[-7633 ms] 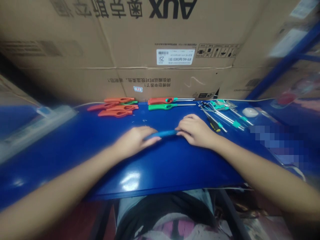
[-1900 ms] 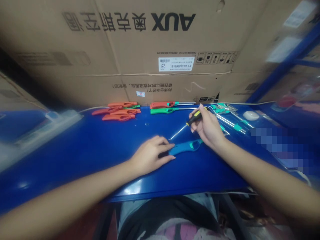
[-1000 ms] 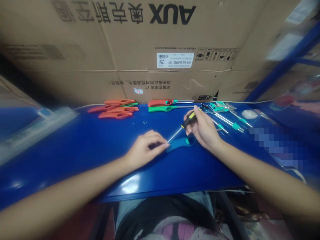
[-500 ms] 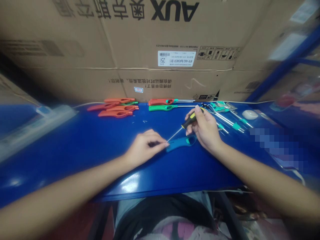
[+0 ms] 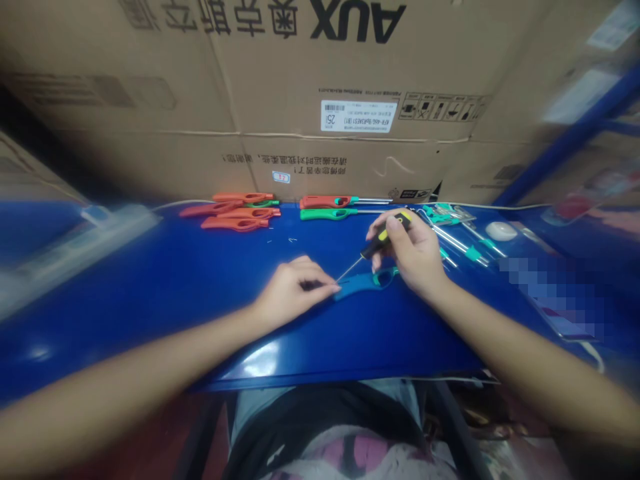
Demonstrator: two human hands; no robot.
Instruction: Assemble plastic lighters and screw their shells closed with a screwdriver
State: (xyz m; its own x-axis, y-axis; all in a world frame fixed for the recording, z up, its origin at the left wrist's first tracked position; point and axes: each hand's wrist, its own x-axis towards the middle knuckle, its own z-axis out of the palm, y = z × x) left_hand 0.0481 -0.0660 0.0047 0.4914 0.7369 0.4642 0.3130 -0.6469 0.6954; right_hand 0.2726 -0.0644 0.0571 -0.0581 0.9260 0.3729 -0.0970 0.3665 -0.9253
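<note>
My right hand point(image 5: 411, 250) is closed around the black and yellow handle of a screwdriver point(image 5: 385, 235). Its thin shaft slants down and left to the end of a blue lighter point(image 5: 357, 286) of the long-nozzle kind, lying on the table. A teal trigger part point(image 5: 379, 279) sits in the lighter's loop, and the lighter's right end passes behind my right hand. At the screwdriver's tip, my left hand point(image 5: 293, 288) pinches thumb and fingers together against the lighter's left end. What the pinch holds is too small to make out.
Several orange lighter handles point(image 5: 240, 225) lie at the back left, with small thin pins point(image 5: 293, 240) before them. An assembled green lighter point(image 5: 325, 214) and a red one point(image 5: 320, 201) lie behind my hands. Metal nozzles with teal parts point(image 5: 473, 253) and a white rounded object point(image 5: 501, 231) are rightward.
The camera view has shifted slightly. My right hand and the screwdriver have turned a little, the handle's yellow end now showing more. Its tip stays at my left fingertips.
</note>
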